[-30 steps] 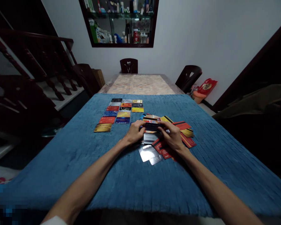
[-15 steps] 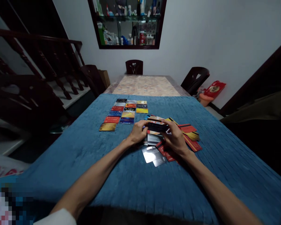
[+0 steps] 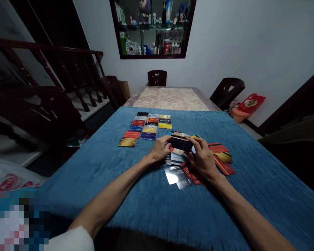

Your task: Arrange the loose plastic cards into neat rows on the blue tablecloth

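Note:
A dark bank card [image 3: 181,143] is held up between my two hands, tilted above a loose pile of cards. My left hand [image 3: 161,149] pinches its left edge, and my right hand [image 3: 202,157] grips the right edge. Under and around them lie a grey card [image 3: 178,159], silver cards [image 3: 174,174], red cards [image 3: 225,165] and a yellow-black card [image 3: 223,157], overlapping each other. Left of the pile, several cards are laid out in three overlapping columns, with a gold card [image 3: 127,142] at the near end of the leftmost one. My right hand partly covers the pile.
A blue cloth [image 3: 115,188] covers the near part of the table, and a patterned tabletop [image 3: 172,97] shows beyond. Dark wooden chairs [image 3: 157,78] stand around it. A glass-shelved cabinet [image 3: 153,28] is set in the wall, and a stair railing [image 3: 47,45] runs along the left.
The view has shifted, so everything appears further right and slightly lower. The dark card now shows more of its face toward me; both hands keep hold of it.

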Motion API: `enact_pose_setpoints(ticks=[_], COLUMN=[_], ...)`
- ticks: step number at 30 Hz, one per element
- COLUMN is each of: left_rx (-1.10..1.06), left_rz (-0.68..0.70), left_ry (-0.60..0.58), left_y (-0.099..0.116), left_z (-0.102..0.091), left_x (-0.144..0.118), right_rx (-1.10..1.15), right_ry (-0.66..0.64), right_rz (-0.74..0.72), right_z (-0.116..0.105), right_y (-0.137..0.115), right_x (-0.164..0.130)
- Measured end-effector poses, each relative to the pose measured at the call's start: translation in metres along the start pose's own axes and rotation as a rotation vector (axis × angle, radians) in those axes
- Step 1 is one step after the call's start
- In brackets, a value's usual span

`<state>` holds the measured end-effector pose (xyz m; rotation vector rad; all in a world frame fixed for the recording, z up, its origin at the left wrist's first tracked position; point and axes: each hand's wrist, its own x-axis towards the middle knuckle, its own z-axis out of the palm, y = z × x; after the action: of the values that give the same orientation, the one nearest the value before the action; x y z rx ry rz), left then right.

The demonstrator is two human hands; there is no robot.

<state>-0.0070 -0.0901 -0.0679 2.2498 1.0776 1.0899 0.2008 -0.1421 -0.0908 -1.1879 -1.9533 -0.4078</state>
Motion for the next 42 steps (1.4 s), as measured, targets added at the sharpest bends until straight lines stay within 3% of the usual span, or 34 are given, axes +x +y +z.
enact_pose_setpoints(ticks=[11,17,22,26,34,42], left_rx=[-0.050,-0.002,0.169,0.216,0.234,0.251], left_rz=[0.015,0.100,0.245,0.343,0.312,0.291], left_ry=[0.005,0.061,0.016,-0.038,-0.109,-0.080], left_y=[0.005,0.003,0.000,0.001,-0.006,-0.029], left_z=[-0.005,-0.006,-0.012,-0.026,-0.064,-0.106], left_x=[0.000,-0.006,-0.015,-0.022,-0.027,-0.017], right_rx=[-0.149,-0.157,-0.134,-0.110,0.021,0.039], right_ry=[0.107,0.127,0.117,0.082,-0.059,-0.123], right_rz=[-0.058,-0.057,-0.056,-0.075,-0.075,-0.098], right_z=[-0.005,-0.008,-0.008,-0.008,-0.003,0.024], right_y=[-0.011,-0.013,-0.013,-0.016,-0.035,-0.047], right_x=[0.005,0.006,0.006,0.008,0.030,0.074])
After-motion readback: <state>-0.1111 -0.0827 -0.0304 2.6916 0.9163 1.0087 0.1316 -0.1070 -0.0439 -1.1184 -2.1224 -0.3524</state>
